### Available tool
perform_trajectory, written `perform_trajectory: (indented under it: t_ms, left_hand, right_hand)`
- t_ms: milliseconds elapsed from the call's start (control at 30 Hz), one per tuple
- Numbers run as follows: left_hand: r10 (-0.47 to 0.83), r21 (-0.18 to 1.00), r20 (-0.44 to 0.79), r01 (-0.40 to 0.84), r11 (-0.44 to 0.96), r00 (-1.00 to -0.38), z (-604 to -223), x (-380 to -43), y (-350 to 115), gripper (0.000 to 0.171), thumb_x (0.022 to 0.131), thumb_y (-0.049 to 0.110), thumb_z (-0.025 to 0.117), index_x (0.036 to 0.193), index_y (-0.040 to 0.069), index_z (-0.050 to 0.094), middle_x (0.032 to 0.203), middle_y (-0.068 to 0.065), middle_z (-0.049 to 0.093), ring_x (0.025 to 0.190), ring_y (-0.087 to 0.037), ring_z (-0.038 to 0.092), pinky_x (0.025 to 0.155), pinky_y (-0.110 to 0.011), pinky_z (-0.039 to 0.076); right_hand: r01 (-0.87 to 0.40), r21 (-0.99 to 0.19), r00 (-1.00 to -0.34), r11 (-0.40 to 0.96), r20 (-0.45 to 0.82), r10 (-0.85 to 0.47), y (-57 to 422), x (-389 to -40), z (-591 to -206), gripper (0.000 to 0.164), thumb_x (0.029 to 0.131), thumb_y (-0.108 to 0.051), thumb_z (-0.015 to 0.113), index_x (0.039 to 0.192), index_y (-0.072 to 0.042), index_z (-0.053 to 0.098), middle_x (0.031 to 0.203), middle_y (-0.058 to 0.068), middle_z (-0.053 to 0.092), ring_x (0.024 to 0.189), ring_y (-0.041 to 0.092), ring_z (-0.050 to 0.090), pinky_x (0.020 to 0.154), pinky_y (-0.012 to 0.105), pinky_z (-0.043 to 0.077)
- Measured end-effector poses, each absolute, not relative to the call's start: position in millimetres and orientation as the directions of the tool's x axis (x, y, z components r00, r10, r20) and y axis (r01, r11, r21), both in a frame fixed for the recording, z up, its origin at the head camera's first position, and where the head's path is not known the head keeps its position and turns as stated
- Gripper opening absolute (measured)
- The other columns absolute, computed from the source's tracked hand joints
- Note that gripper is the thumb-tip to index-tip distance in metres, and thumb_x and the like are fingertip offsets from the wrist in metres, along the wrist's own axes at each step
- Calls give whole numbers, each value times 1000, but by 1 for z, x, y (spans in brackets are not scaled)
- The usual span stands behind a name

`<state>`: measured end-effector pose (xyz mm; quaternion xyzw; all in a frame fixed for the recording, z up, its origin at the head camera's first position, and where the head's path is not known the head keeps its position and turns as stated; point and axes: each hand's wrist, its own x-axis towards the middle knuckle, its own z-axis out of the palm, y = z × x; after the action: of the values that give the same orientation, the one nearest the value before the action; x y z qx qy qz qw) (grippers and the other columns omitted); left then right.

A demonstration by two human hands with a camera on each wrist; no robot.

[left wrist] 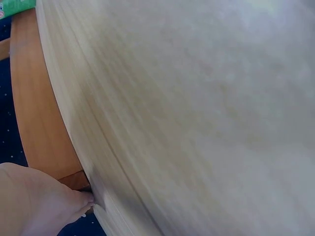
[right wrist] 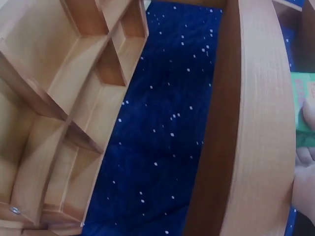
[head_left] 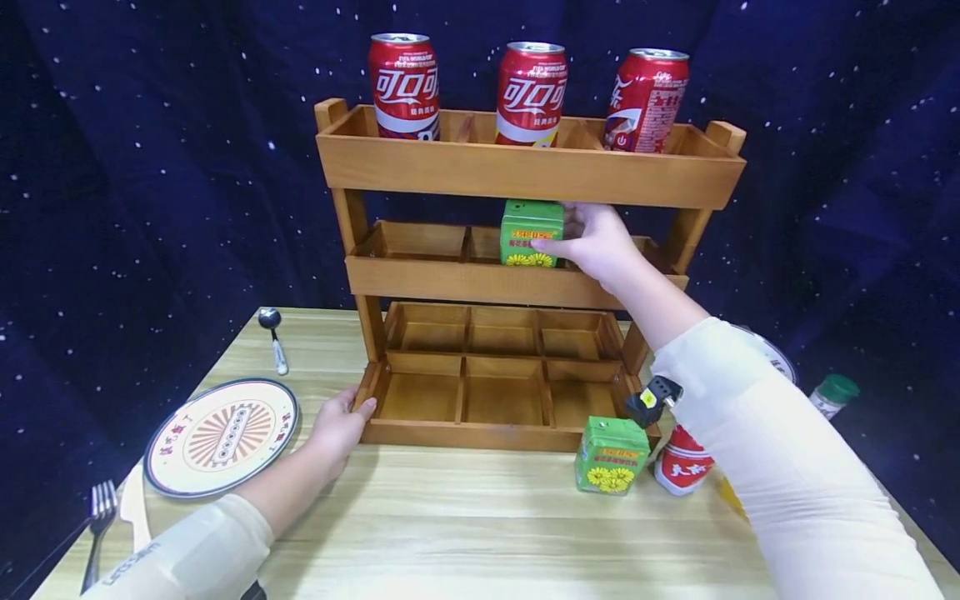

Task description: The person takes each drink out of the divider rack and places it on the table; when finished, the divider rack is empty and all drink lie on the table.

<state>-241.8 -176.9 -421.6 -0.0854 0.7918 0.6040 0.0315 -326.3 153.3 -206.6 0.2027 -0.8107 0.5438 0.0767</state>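
White plate (head_left: pixel 180 477) on the far left sits near the left sleeve (head_left: pixel 202 525), so a careless drag could probably nudge it. Next over, the left hand (head_left: pixel 337 429) has hold of the bottom left corner of the wooden rack (head_left: pixel 480 435). If that grip yanks or slips, I'd guess the whole thing skids or rocks, and the three red cans (head_left: pixel 530 96) up top look likeliest to topple.

Mid-rack, the right hand (head_left: pixel 600 242) is pinching a green carton (head_left: pixel 531 229) in the middle tier's centre slot. Its base is hidden behind the front board (head_left: pixel 465 279), so can't tell if it's touching the slot floor. Fingers are right under the top tier, so lifting too sharply could bump it. Further right, the wrist camera (head_left: pixel 654 402) hangs close to a second carton (head_left: pixel 612 457) and a red-and-white container (head_left: pixel 684 461); dropping that arm might knock either.

View-wise, left wrist cam gets the fingers against the corner up close, no cans at all. Head view has the cans and the whole layout. Right wrist cam shows a wide strip of starry cloth (right wrist: pixel 157 118) between tiers that the head view barely gets, but only a slice of the held carton.
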Motion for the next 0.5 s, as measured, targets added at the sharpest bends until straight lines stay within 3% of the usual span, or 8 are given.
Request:
perform_trajectory:
  t_ms: [100, 300, 500]
  left_hand:
    - [-98, 953, -150, -170, 249, -984, -422, -242, -177, 56, 95, 14, 43, 138, -9, 16, 142, -25, 19, 130, -34, 18, 106, -43, 18]
    - [-94, 958, -145, -163, 235, -985, -421, -241, -175, 55, 95, 13, 43, 137, -10, 16, 141, -26, 21, 128, -35, 22, 105, -43, 20]
    - [-91, 956, -153, -171, 238, -984, -420, -241, -175, 57, 95, 14, 43, 138, -10, 14, 141, -27, 18, 129, -36, 19, 106, -44, 19]
  right_hand:
    - [-399, -863, -915, 310, 351, -200, 153, -319, -209, 52, 73, -14, 74, 119, -5, 51, 109, 8, 59, 98, 17, 56, 83, 28, 48]
    - [-384, -922, -918, 45, 376, -122, 159, -309, -212, 52, 70, -3, 75, 116, -2, 51, 112, 12, 58, 101, 22, 55, 83, 28, 49]
    - [-547, -828, -825, -121, 558, -88, 164, -301, -226, 45, 67, 8, 73, 106, -2, 53, 107, 13, 59, 100, 23, 55, 81, 27, 49]
